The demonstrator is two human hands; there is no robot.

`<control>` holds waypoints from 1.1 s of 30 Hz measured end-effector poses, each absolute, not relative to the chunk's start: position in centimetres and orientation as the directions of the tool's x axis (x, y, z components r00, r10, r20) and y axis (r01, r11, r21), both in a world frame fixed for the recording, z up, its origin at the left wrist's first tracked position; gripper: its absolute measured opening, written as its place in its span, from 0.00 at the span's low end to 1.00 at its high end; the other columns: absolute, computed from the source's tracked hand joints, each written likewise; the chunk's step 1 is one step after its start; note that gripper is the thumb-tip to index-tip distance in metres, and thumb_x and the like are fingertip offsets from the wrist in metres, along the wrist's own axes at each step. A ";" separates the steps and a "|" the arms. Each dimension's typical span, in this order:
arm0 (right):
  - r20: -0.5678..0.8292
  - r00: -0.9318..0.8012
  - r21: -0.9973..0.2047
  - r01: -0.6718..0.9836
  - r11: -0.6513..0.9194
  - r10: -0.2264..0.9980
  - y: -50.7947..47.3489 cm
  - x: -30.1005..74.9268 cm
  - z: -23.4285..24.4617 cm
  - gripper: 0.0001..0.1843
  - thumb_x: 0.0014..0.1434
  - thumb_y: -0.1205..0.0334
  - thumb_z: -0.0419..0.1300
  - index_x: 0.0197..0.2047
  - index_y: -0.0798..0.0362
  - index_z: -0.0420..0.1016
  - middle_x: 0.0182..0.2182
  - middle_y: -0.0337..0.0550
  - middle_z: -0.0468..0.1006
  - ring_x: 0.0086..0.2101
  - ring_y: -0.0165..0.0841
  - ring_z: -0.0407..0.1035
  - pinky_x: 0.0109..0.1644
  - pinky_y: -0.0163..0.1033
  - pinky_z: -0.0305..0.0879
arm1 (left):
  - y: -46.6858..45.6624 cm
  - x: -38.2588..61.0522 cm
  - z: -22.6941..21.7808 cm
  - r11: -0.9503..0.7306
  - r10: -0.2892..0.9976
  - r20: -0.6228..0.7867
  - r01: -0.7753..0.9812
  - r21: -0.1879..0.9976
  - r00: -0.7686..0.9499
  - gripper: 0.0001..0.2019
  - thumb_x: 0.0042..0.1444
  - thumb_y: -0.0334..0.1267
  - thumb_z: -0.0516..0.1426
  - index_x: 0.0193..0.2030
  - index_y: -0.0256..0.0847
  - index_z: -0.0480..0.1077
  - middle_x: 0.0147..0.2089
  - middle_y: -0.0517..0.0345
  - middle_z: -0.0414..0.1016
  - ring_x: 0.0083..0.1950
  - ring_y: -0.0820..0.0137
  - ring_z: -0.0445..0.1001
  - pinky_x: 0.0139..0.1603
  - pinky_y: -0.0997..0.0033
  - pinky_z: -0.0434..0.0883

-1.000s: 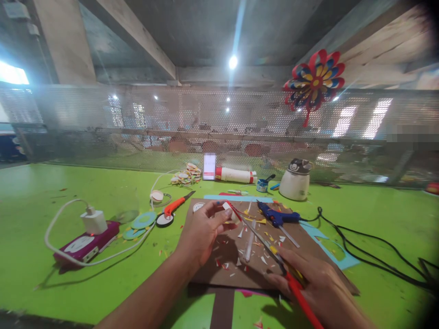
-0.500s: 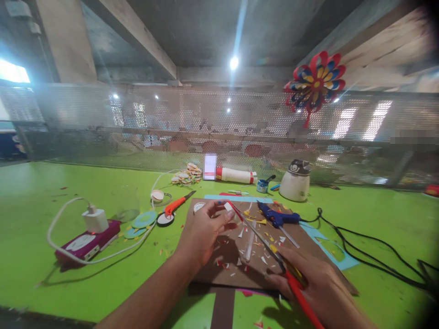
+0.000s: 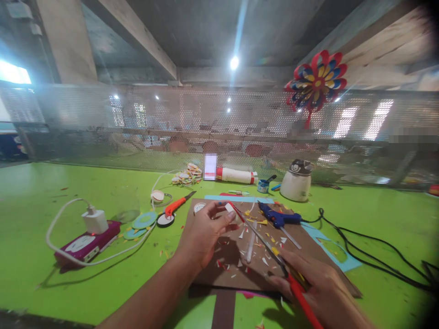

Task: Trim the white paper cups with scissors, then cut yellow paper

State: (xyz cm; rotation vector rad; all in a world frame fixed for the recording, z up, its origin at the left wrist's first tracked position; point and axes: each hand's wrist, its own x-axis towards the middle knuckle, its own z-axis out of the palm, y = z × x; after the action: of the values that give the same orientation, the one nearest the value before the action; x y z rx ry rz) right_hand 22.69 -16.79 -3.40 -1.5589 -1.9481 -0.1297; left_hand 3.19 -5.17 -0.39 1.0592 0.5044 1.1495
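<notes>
My left hand [image 3: 202,233] hovers over a brown cardboard sheet [image 3: 226,269] and pinches a small white-and-red paper piece [image 3: 230,208] between thumb and fingers. My right hand [image 3: 318,288] grips red-handled scissors [image 3: 274,258] whose blades reach up to that paper piece. Small coloured paper scraps [image 3: 240,235] lie scattered on the cardboard. A clear glue stick [image 3: 251,241] lies beneath the scissor blades.
A blue glue gun [image 3: 279,218] with a black cord [image 3: 360,242] lies right of the hands. An orange cutter [image 3: 174,205], paper discs [image 3: 144,220], a charger on a pink block [image 3: 87,235], a white glue bottle [image 3: 236,175] and a white pot [image 3: 295,185] rest on the green table. A paper pinwheel [image 3: 316,82] hangs on the mesh fence.
My left hand's fingers shifted slightly, turning the small paper piece at the scissor tips. The right hand stays almost still on the scissors.
</notes>
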 end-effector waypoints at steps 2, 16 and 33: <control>0.531 -0.082 -0.289 0.918 0.271 0.844 -16.8 22.7 -3.6 0.16 0.56 0.51 0.60 0.46 0.46 0.77 0.37 0.42 0.83 0.34 0.37 0.78 0.34 0.34 0.74 | -5.1 3.2 -0.4 0.034 0.906 0.175 -0.479 0.877 0.384 0.14 0.47 0.36 0.65 0.40 0.38 0.71 0.43 0.51 0.72 0.38 0.67 0.75 0.37 0.66 0.72; 0.514 -0.084 -0.246 0.939 0.240 0.854 -16.9 22.8 -3.7 0.14 0.58 0.51 0.57 0.44 0.46 0.77 0.34 0.40 0.84 0.30 0.35 0.78 0.29 0.33 0.72 | -5.0 3.0 -0.8 0.048 0.899 0.158 -0.449 0.892 0.409 0.15 0.48 0.39 0.65 0.42 0.40 0.70 0.43 0.51 0.71 0.35 0.66 0.76 0.23 0.75 0.65; 0.536 -0.109 -0.211 0.943 0.259 0.837 -17.0 22.9 -3.4 0.15 0.57 0.51 0.60 0.46 0.44 0.76 0.39 0.39 0.83 0.36 0.35 0.78 0.35 0.32 0.73 | -4.7 2.9 -0.4 0.066 0.905 0.167 -0.516 0.854 0.392 0.15 0.45 0.32 0.66 0.41 0.34 0.71 0.40 0.49 0.72 0.38 0.67 0.74 0.44 0.62 0.72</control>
State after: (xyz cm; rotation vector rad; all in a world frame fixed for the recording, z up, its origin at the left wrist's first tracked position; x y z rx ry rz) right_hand 22.89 -16.99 -3.36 -1.6072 -1.9735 -0.2449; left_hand 2.85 -4.74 -0.36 1.0172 0.4741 1.1339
